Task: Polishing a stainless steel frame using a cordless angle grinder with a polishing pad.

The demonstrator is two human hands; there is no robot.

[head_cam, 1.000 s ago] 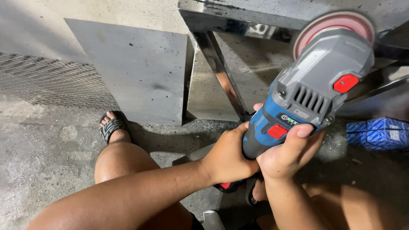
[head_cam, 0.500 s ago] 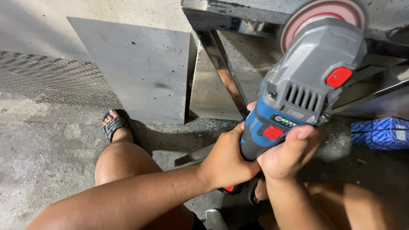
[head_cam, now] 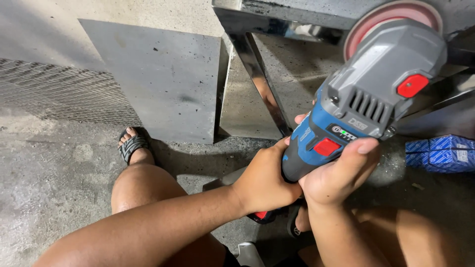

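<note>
**Grinding at the metal frame, both hands on the tool**

Holding a blue and grey angle grinder [head_cam: 363,104] with two hands, the person squats on the concrete floor [head_cam: 54,168], and the head view is the only one to go by. The left hand [head_cam: 264,180] is closed around the lower end of the blue handle from the left side. The right hand [head_cam: 336,173] is wrapped around the handle just beside it, thumb lying along the top near the red switch [head_cam: 326,147]. The tool sits right of centre, angled up and away, its reddish disc [head_cam: 391,20] at the far right, up against the underside of a steel frame [head_cam: 297,15]; whether the disc actually touches the metal I cannot tell.

To my eye the two-handed hold is the right idea, yet both hands bunch low on the handle, so the heavy head has leverage over them. A firm, steady grip with light pressure at the disc would serve best.

A shiny frame leg [head_cam: 260,79] slants down just left of the tool. A grey sheet [head_cam: 163,84] leans on the far wall, mesh [head_cam: 59,94] to its left. A sandalled foot [head_cam: 132,146] rests near the sheet, and blue boxes [head_cam: 440,153] lie at the right.
</note>
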